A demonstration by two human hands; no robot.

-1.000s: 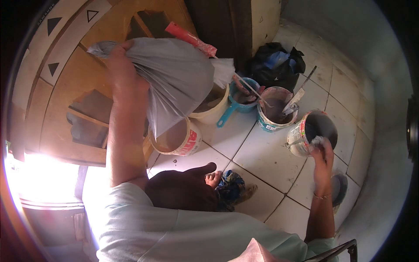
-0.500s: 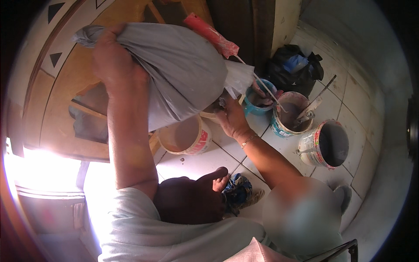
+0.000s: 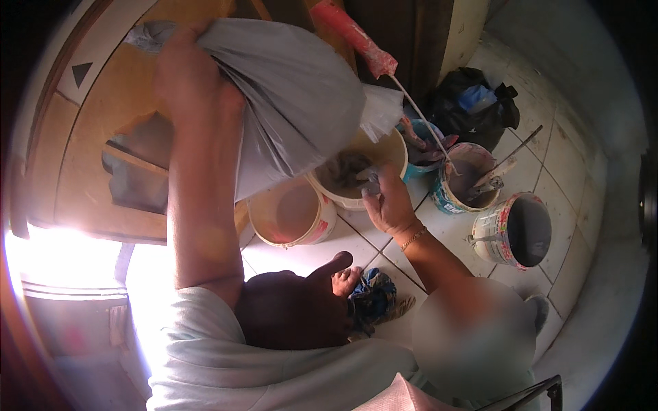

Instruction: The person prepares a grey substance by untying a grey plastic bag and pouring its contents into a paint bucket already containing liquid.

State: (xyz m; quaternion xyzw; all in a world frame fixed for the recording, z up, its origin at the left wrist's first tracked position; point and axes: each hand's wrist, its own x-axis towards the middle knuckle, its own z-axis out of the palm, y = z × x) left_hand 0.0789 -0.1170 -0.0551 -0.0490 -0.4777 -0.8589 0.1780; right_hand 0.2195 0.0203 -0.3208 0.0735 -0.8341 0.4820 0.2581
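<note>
My left hand (image 3: 192, 79) is closed around the twisted neck of a bulging grey plastic bag (image 3: 295, 89), holding it raised and tilted. The bag's pale mouth (image 3: 380, 113) hangs over a white bucket (image 3: 353, 203) with a grey mass (image 3: 343, 171) inside. At the near right rim of that bucket is my right hand (image 3: 392, 205), its fingers closed on a small grey crumpled piece (image 3: 371, 183) whose kind I cannot make out. Part of the bucket is hidden behind the bag.
Beside it stand a second white bucket (image 3: 291, 243), a teal bucket (image 3: 418, 168), a bucket with tools (image 3: 449, 203) and one of dark grey material (image 3: 493, 233). A red paint roller (image 3: 353, 38) leans above them. A black bag (image 3: 445, 103) lies behind on the tiles.
My right hand has moved from the bag's mouth down and right to the bucket rim. The bag has shifted slightly up and right, and more of the bucket's inside shows.
</note>
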